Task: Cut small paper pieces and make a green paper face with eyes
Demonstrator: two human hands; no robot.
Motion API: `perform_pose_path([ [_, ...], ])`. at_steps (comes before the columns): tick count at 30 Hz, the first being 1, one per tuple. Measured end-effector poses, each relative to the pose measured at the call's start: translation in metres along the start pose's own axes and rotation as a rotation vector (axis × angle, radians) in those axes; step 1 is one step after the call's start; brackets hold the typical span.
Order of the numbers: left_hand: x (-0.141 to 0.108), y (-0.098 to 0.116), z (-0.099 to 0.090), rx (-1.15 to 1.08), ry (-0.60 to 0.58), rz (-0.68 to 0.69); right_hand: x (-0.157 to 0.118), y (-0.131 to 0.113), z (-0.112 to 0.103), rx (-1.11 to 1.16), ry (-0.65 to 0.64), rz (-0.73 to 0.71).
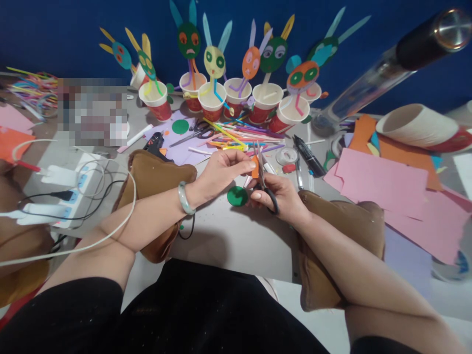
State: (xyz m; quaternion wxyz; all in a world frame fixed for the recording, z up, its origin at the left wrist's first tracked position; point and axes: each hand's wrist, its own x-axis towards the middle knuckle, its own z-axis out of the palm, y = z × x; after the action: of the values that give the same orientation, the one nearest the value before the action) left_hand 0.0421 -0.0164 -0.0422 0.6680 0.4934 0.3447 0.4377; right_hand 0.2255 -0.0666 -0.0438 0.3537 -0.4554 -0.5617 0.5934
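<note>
Left fingers (251, 166) pinch orange paper (255, 172) while right fingers (261, 196) grip scissors (274, 200), whose blades (261, 164) should clear the left fingers.

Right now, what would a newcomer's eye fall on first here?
First, the row of long-eared paper faces standing in red-and-white paper cups before the blue wall. Then, lower down at the center, the black-handled scissors in the right hand, beside a small orange paper piece pinched in the left hand.
</note>
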Motion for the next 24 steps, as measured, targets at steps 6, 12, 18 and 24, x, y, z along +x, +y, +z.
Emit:
perform_pose_path([
  [6,0.0007,0.0010,-0.0010,0.002,-0.005,0.007,-0.0007,-0.0007,-0.0002,-0.001,0.003,0.006],
  [12,0.0005,0.0018,0.0002,-0.006,0.015,0.009,-0.0009,0.0003,-0.0013,-0.001,-0.005,0.005],
  [18,0.0003,0.0020,0.0000,-0.006,0.011,0.008,-0.0013,0.0025,-0.0014,-0.008,-0.001,0.014],
  [24,0.0007,0.0023,-0.0001,-0.012,0.004,0.019,-0.0009,0.0019,-0.0009,-0.001,0.007,0.015],
])
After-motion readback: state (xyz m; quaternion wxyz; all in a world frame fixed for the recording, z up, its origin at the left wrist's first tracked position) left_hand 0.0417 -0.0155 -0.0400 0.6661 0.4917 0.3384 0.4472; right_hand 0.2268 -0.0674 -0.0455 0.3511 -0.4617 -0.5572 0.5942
